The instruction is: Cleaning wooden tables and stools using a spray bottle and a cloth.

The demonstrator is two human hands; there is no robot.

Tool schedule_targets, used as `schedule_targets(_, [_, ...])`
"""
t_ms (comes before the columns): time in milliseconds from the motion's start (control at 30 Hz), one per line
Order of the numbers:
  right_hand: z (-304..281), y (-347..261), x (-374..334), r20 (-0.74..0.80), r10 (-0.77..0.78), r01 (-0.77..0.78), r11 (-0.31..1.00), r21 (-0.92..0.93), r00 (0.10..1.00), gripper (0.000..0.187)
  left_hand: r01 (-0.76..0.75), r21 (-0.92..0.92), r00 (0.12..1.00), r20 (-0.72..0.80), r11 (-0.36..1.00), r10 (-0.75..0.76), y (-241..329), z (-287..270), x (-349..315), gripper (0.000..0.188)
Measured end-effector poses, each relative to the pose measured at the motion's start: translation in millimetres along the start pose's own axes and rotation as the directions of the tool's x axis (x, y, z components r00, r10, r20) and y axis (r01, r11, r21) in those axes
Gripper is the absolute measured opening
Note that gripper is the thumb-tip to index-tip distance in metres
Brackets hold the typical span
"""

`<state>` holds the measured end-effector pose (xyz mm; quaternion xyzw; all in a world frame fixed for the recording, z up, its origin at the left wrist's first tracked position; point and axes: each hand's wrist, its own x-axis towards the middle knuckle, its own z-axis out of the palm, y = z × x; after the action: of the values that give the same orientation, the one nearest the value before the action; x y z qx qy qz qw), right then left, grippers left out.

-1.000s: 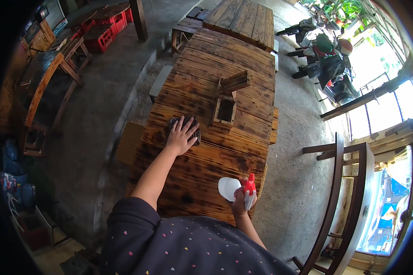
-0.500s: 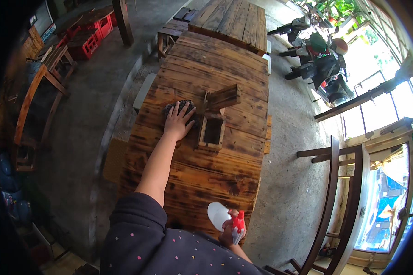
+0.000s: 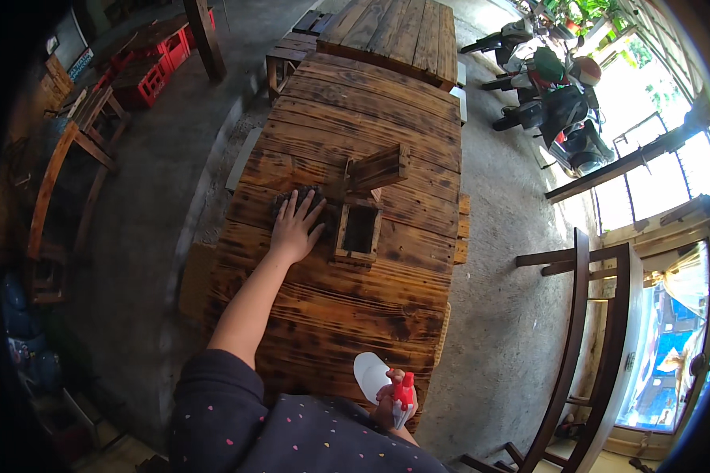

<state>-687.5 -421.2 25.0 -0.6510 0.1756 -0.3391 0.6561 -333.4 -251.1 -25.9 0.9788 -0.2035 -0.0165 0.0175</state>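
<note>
My left hand (image 3: 293,232) lies flat with its fingers spread over a dark patterned cloth (image 3: 314,195) on the wooden table (image 3: 331,296). Most of the cloth is covered by the hand. Just right of it stands an open wooden box (image 3: 359,230), with a slatted wooden holder (image 3: 377,168) joined behind it. Close to my body at the table's near edge, my right hand (image 3: 384,406) is closed around a white spray bottle (image 3: 371,377) with a red trigger head (image 3: 404,388). The bottle is tilted, its base pointing away to the left.
A second wooden table (image 3: 390,35) adjoins the far end. Dark wooden benches (image 3: 580,331) stand at the right, near a glass door (image 3: 663,355). Motorbikes (image 3: 552,102) are parked far right. Red crates (image 3: 143,79) and a wooden post (image 3: 205,39) are at the far left.
My left hand and the cloth have slid a little toward me and to the left across the tabletop. The right hand still grips the spray bottle, and the view has shifted slightly.
</note>
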Motion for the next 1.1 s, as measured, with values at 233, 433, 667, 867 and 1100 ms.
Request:
schedule_targets(233, [7, -5, 0, 0.023, -0.012, 0.015, 0.995, -0.096, 1.000, 0.057, 0.270, 0.003, 0.963, 0.028, 0.963, -0.270, -73, -17, -47, 0.058])
schedule_targets(433, [9, -6, 3, -0.008, 0.025, -0.025, 0.999, -0.044, 1.000, 0.025, 0.524, -0.018, 0.851, -0.005, 0.851, -0.524, -7, -4, -91, 0.058])
schedule_targets(667, [14, -6, 13, -0.011, 0.138, -0.139, 0.989, -0.049, 0.990, 0.040, -0.099, -0.077, 0.993, 0.056, 0.992, 0.104, -35, -14, -125, 0.058])
schedule_targets(867, [18, -4, 15, -0.020, 0.078, -0.079, 0.994, -0.071, 0.997, 0.044, 0.618, -0.035, 0.786, 0.044, 0.785, -0.616, -48, -9, -143, 0.059])
schedule_targets(1100, [24, -10, 16, -0.025, 0.041, -0.043, 0.992, -0.115, 0.999, 0.045, 0.379, -0.017, 0.925, 0.055, 0.925, -0.377, 13, -6, -120, 0.057])
